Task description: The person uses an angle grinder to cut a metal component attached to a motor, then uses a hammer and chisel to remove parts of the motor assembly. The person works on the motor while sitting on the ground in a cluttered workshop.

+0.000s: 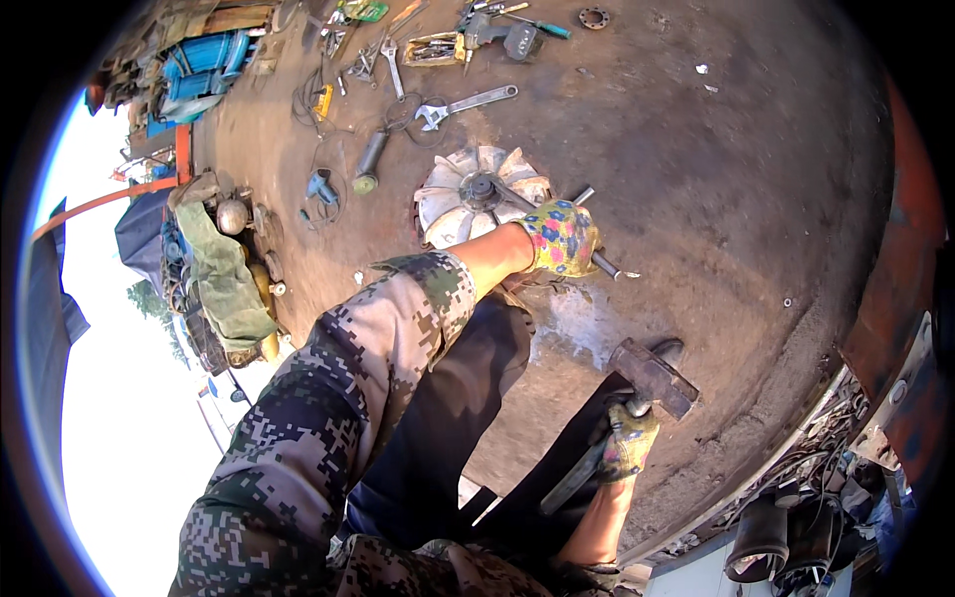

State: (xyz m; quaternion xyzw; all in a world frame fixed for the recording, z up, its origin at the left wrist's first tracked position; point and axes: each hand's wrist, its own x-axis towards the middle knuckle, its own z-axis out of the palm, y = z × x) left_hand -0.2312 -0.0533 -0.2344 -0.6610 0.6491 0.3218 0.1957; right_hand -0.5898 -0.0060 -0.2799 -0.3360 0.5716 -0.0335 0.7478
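Note:
My left hand (562, 239), in a flowered glove, is closed around the handle of a socket wrench (512, 197). A metal bar (605, 266) crosses the handle at its outer end, and the hand covers where they meet. The wrench's round socket end sits on the hub of a pale, finned metal wheel (438, 204) lying on the ground. Lower right, my right hand (629, 443), gloved alike, grips a sledgehammer (654, 378) close below its heavy block head. The hammer's handle slants down toward the lower left, beside my leg.
Beyond the wheel lie an adjustable wrench (468, 104), a grey cylindrical tool (370, 159), a blue power tool (320, 187), a cordless drill (492, 33) and a box of small tools (433, 50). Green canvas (224, 279) covers machinery at left. Black buckets (761, 537) stand lower right.

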